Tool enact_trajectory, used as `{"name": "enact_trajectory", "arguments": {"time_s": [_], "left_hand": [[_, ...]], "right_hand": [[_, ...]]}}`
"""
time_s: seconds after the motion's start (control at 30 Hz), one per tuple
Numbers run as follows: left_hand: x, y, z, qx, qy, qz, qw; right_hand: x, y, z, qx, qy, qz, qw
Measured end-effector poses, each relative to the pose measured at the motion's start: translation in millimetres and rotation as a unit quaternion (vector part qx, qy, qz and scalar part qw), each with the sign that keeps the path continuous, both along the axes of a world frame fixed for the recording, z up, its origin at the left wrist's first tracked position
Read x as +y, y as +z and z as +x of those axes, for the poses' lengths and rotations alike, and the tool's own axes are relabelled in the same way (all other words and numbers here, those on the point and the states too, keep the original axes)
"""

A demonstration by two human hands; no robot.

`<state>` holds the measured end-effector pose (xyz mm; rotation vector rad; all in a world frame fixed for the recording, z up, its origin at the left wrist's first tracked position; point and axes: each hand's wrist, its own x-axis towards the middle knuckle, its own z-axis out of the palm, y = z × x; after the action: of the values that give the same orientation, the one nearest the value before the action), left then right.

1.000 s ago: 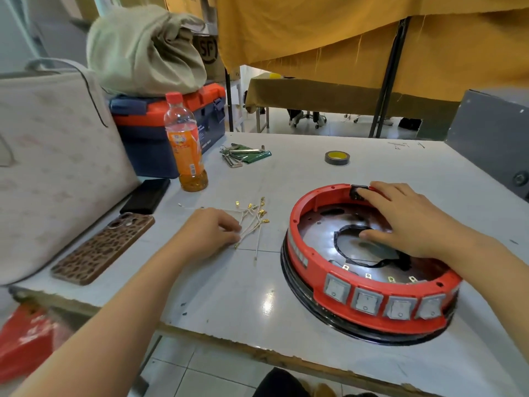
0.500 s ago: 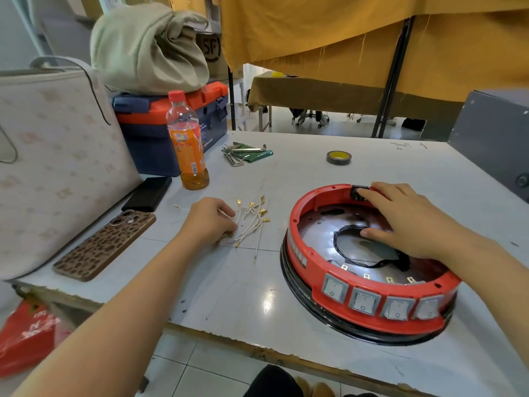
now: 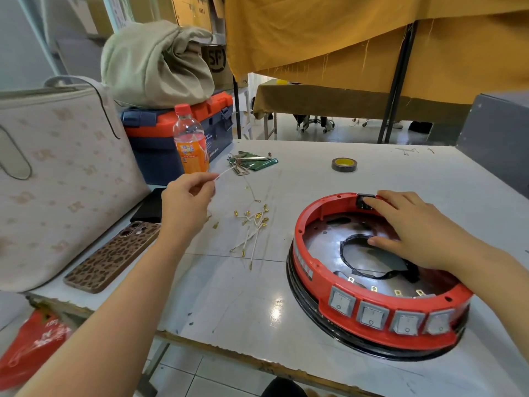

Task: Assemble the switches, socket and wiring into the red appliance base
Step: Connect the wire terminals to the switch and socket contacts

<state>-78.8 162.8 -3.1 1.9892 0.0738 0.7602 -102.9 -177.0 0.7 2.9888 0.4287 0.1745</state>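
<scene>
Right now the red appliance base point(image 3: 320, 285) sits on the white table point(image 3: 229, 305) toward its near right edge, a round red ring on a black rim. Four grey rocker switches point(image 3: 372, 314) line the near wall of the ring, and brass terminals show just behind them inside. A black socket point(image 3: 364, 200) is set into the far wall. The right hand point(image 3: 412, 227) lies across the ring, fingers stretched flat; the fingertips touch the socket and the thumb rests on the metal floor plate by the black-edged hole. The left hand point(image 3: 187, 202) is raised above the table's left part, thumb and forefinger pinching one white wire point(image 3: 226, 172) that sticks out toward the far side. Below it, between hand and base, a loose bunch of white wires with brass terminals point(image 3: 253, 227) lies scattered on the table. Further out, a roll of tape point(image 3: 344, 164) lies near the far edge, beside a green packet with metal clips point(image 3: 252, 162). An orange drink bottle point(image 3: 190, 140) stands at the far left in front of a blue and orange toolbox point(image 3: 160, 138). A leopard-pattern phone point(image 3: 114, 255) and a black phone point(image 3: 148, 206) lie along the left edge, against a beige bag point(image 3: 63, 173).
</scene>
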Motion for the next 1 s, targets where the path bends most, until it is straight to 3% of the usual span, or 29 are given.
{"name": "enact_trajectory", "arguments": {"time_s": [0.23, 0.4, 0.57, 0.67, 0.83, 1.0], "left_hand": [[-11, 19, -3, 0.033, -0.079, -0.257, 0.963], [-35, 28, -7, 0.07, -0.155, -0.315, 0.934], [-63, 30, -10, 0.088, -0.199, -0.355, 0.909], [-75, 32, -10, 0.094, -0.222, -0.371, 0.897], [-94, 34, -8, 0.092, -0.25, -0.39, 0.882], [-107, 32, -7, 0.097, -0.25, -0.393, 0.879]], "right_hand": [[1, 1, -2, 0.004, -0.004, 0.012, 1.0], [1, 3, -2, -0.023, 0.011, 0.052, 0.998], [4, 9, -6, -0.057, 0.054, 0.184, 0.98], [4, 15, -9, -0.059, 0.062, 0.308, 0.948], [0, 25, -10, 0.043, 0.062, 0.49, 0.868], [3, 30, -9, 0.06, 0.089, 0.645, 0.756]]}}
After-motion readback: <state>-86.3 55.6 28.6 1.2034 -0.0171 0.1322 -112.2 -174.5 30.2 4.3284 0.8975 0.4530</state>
